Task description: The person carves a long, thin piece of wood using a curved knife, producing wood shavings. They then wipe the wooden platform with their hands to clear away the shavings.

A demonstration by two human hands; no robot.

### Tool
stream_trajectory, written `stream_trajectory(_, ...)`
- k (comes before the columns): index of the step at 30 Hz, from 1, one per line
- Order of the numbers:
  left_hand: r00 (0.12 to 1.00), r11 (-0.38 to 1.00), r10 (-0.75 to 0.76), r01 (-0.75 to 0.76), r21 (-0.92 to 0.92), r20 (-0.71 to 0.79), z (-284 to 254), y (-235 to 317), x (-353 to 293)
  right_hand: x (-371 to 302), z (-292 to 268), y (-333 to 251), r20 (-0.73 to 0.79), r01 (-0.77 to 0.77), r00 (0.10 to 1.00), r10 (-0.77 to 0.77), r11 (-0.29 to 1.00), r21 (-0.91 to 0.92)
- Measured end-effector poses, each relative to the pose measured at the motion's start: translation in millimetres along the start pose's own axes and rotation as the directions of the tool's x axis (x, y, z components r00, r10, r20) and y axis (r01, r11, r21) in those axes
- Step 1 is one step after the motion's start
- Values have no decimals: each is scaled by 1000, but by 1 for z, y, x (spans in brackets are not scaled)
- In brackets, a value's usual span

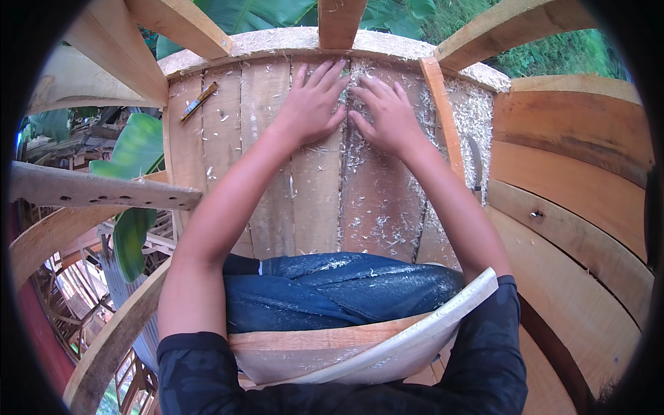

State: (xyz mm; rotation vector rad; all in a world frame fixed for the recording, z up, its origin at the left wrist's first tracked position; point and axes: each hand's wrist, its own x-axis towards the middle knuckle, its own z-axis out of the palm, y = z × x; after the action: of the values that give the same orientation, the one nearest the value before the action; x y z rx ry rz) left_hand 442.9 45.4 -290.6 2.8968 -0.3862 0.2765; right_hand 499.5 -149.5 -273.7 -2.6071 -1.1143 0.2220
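Observation:
Both arms reach forward over a floor of wooden planks (270,207) strewn with pale wood shavings (377,232). My left hand (315,104) lies palm down near the far end of the planks, its fingers stretched out and nothing in it. Close beside it, across a seam between two boards, my right hand (387,117) rests with fingers spread, also holding nothing. The two hands are apart, fingertips just short of the thick curved beam (277,45) at the far edge.
A slim yellow-and-dark stick-like item (198,102) lies far left. An upright wooden rib (445,117) stands right of my hand, beside a thin curved dark piece (476,162) among shavings. Curved side planks (560,169) rise at right. A pale-edged timber (387,346) crosses before my body.

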Motion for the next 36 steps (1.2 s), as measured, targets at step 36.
stream_trajectory(36, 964, 964, 266, -266, 6, 20, -14, 1, 2, -26, 13, -4, -129, 43, 990, -59, 991, -125)
